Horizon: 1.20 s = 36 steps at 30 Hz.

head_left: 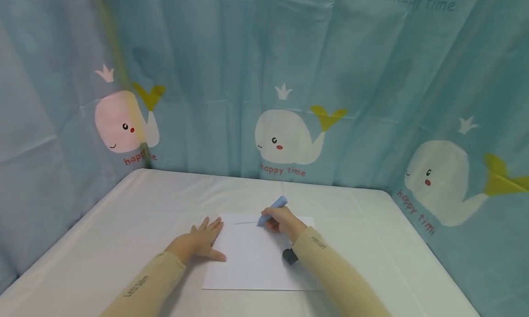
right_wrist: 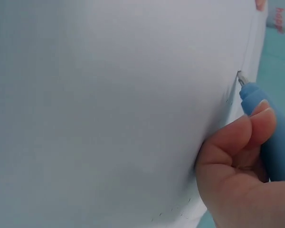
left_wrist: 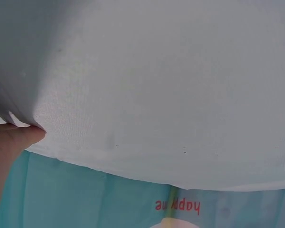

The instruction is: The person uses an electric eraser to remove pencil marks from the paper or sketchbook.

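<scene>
A sheet of white paper (head_left: 248, 266) lies on the white-covered table. My right hand (head_left: 278, 218) grips a thick blue pen (head_left: 280, 202), its tip down at the upper part of the sheet. From the tip a thin bluish line (head_left: 244, 223) runs leftward across the paper. In the right wrist view the pen (right_wrist: 275, 142) shows a narrow metal tip, with the thumb and fingers of the hand (right_wrist: 237, 166) around its body. My left hand (head_left: 200, 241) rests with spread fingers at the sheet's left edge; only part of that hand (left_wrist: 12, 142) shows in the left wrist view.
A small black object (head_left: 290, 256) sits beside the right sleeve, over the paper. Behind the table (head_left: 165, 193) hangs a blue-green curtain (head_left: 198, 101) printed with whales, reaching along both sides.
</scene>
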{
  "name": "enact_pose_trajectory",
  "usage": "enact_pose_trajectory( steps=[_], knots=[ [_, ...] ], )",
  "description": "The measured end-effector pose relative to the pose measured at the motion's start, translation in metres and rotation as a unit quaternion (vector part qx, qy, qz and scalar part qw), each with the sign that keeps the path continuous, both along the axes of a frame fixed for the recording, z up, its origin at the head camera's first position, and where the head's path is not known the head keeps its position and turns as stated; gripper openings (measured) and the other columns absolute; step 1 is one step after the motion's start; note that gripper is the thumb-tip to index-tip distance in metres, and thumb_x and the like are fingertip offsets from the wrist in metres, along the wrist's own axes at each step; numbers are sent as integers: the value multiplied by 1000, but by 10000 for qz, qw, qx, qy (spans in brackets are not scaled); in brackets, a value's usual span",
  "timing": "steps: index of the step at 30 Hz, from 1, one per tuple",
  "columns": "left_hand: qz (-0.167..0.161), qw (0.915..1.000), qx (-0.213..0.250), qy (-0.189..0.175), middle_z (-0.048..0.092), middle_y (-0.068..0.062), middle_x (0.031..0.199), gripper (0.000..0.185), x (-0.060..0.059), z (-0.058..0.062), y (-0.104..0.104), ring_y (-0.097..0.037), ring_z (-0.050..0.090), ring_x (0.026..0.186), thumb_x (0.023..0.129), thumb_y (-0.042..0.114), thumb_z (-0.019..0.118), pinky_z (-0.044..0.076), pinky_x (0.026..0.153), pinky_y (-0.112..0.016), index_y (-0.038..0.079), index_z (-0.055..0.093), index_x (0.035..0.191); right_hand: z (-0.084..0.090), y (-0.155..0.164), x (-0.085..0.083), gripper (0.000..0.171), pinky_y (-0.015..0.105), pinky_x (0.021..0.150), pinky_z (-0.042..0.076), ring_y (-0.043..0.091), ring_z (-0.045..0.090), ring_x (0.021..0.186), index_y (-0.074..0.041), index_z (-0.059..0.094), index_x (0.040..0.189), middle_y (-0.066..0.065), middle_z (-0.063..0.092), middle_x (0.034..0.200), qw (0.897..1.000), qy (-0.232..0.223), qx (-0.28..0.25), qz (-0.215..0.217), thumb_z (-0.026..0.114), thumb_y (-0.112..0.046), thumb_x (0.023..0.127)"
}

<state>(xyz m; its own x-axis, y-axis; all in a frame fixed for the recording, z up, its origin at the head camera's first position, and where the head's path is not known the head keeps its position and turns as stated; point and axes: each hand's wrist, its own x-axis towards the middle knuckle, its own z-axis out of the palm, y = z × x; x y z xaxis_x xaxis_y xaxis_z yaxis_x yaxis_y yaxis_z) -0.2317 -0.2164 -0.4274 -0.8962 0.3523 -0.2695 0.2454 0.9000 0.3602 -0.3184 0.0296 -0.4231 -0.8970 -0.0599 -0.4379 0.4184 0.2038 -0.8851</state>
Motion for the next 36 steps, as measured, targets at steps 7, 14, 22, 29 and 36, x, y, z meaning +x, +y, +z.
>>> enact_pose_trajectory(
  steps=[7,14,22,29,36],
  knots=[
    [132,9999,36,-37,16,-26,157,112,14,-11,-7,-55,4,140,72,58,77,7,104,-74,-8,27,148,-11,-7,7,21,22,54,46,11,52,52,4,60,98,5,58,63,9996,-178,-97,179,68,-12,86],
    [61,9999,-117,71,16,-26,157,110,17,-9,-8,-55,5,140,75,59,74,10,103,-74,-8,27,148,-12,-7,7,20,23,54,46,11,53,53,3,62,96,5,58,64,9995,-137,-217,180,69,-12,85],
    [-2,9999,-58,150,16,-27,156,110,6,-1,-4,-55,6,140,74,57,76,11,103,-74,-8,27,148,-3,0,-3,20,22,53,47,11,52,53,3,59,99,6,58,66,9955,-184,-872,-331,65,-12,87],
    [36,9996,-253,116,17,-26,157,111,0,-1,-1,-54,7,141,73,59,76,12,104,-73,-7,28,148,-2,1,-3,17,22,52,46,11,51,52,1,57,94,5,57,64,9973,119,-645,-340,62,-12,84],
    [-18,9997,-229,129,17,-26,157,110,1,2,1,-55,7,140,74,58,76,11,104,-74,-7,27,148,-1,-7,0,30,20,49,42,10,50,49,4,53,100,4,55,63,9959,407,-129,-798,66,-12,78]
  ],
)
